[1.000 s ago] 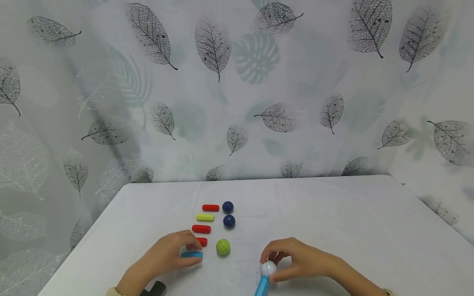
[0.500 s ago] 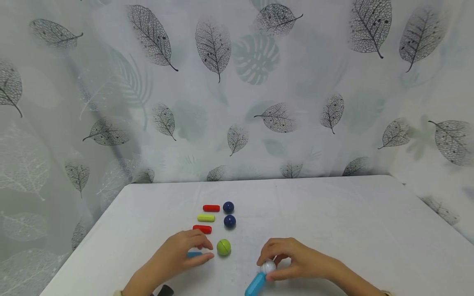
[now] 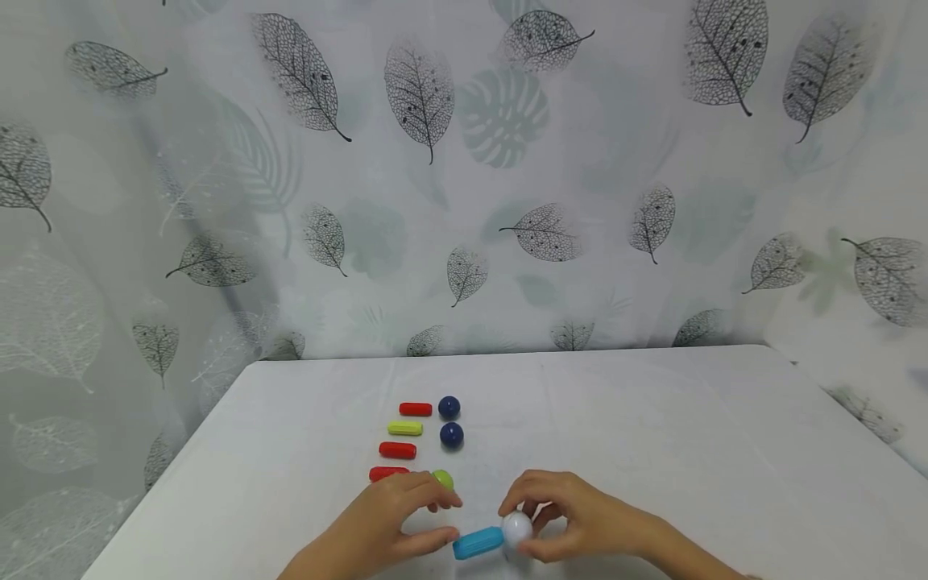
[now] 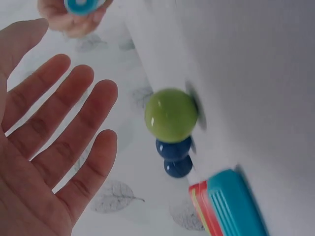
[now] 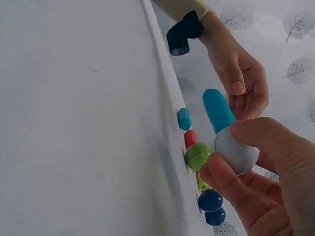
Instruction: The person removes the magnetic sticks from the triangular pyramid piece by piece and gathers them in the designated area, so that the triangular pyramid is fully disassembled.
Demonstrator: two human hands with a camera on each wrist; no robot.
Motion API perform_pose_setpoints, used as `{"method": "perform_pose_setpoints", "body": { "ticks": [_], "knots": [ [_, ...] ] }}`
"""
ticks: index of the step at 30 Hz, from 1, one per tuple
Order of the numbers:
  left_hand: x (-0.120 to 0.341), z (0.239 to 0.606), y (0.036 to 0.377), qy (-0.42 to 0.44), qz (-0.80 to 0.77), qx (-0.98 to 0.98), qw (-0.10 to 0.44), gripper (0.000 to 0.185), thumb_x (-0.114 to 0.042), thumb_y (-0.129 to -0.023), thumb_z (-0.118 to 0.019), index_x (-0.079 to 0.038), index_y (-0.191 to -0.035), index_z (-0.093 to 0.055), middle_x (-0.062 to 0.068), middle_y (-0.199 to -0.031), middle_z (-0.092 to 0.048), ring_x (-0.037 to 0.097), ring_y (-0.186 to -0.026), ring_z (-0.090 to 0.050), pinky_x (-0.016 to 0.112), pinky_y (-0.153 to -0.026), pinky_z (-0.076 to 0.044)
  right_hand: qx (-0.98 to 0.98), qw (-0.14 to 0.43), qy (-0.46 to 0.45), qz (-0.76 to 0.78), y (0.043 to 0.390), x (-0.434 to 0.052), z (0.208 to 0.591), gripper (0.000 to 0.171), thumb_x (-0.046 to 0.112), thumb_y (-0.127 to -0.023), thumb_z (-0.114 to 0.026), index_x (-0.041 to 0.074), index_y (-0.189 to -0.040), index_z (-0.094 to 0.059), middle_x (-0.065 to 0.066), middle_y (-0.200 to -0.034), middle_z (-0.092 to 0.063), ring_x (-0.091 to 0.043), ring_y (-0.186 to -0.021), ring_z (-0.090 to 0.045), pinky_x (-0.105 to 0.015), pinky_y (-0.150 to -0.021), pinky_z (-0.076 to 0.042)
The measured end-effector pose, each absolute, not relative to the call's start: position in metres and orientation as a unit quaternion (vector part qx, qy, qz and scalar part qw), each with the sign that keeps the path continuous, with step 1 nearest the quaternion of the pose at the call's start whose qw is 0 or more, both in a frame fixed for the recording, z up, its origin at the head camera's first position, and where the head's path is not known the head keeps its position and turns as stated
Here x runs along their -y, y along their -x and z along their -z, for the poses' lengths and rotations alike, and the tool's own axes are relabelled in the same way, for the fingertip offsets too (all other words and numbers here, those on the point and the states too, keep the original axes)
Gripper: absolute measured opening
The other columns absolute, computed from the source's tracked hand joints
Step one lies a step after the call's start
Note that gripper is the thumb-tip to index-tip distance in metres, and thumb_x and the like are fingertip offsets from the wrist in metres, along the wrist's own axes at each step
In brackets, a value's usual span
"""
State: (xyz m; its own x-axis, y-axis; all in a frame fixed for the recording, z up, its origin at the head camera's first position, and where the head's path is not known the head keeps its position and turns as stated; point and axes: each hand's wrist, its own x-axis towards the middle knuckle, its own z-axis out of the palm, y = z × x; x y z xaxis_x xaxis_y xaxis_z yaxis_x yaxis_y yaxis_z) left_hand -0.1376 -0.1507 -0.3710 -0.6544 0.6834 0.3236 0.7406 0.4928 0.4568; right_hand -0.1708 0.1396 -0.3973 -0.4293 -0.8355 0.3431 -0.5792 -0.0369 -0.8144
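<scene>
My right hand pinches a white ball between thumb and fingers. A blue stick joins the ball and points left, towards my other hand. In the right wrist view, that blue stick rises from the white ball. My left hand holds nothing; its thumb tip is close to the stick's free end, and I cannot tell if they touch. Spread, nearly straight fingers show in the left wrist view. A green ball lies behind the left hand, partly hidden.
Two dark blue balls lie farther back on the white table. Left of them are red sticks and a yellow-green stick. Another blue stick lies on the table, hidden in the head view. A leaf-print curtain hangs behind.
My left hand has moved right, away from the blue stick on the table and towards the right hand. The stick on the white ball has swung from pointing at me to pointing left.
</scene>
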Motion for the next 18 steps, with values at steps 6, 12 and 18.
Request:
{"method": "perform_pose_setpoints", "body": {
  "ticks": [6, 12, 18],
  "knots": [
    [0.140, 0.373, 0.130, 0.402, 0.291, 0.868, -0.010, 0.035, -0.043, -0.094, -0.062, -0.015, -0.114, -0.067, -0.008, -0.101, -0.068, 0.000, -0.087, -0.060, 0.019, -0.077, -0.053, -0.678, 0.109, 0.524, 0.504, 0.167, -0.134, 0.398, 0.025, 0.005, -0.092, -0.066, 0.003, -0.116, -0.059, -0.010, -0.109, -0.062, -0.002, -0.089, -0.061, -0.029, -0.070, -0.058],
    [0.131, 0.379, 0.125, 0.435, 0.294, 0.851, 0.017, 0.031, -0.039, -0.093, -0.065, -0.017, -0.115, -0.064, -0.008, -0.101, -0.068, -0.004, -0.086, -0.060, 0.012, -0.080, -0.050, -0.669, 0.119, 0.519, 0.519, 0.161, -0.128, 0.397, 0.026, 0.005, -0.092, -0.066, 0.004, -0.117, -0.059, -0.011, -0.108, -0.062, -0.005, -0.088, -0.063, -0.029, -0.071, -0.058],
    [0.125, 0.380, 0.121, 0.436, 0.286, 0.852, 0.032, 0.028, -0.037, -0.093, -0.065, -0.015, -0.110, -0.065, -0.008, -0.097, -0.068, -0.005, -0.083, -0.060, 0.007, -0.078, -0.047, -0.667, 0.137, 0.508, 0.528, 0.155, -0.124, 0.396, 0.025, 0.005, -0.092, -0.065, 0.003, -0.117, -0.059, -0.011, -0.107, -0.062, 0.000, -0.089, -0.061, -0.028, -0.073, -0.058]
  ]
}}
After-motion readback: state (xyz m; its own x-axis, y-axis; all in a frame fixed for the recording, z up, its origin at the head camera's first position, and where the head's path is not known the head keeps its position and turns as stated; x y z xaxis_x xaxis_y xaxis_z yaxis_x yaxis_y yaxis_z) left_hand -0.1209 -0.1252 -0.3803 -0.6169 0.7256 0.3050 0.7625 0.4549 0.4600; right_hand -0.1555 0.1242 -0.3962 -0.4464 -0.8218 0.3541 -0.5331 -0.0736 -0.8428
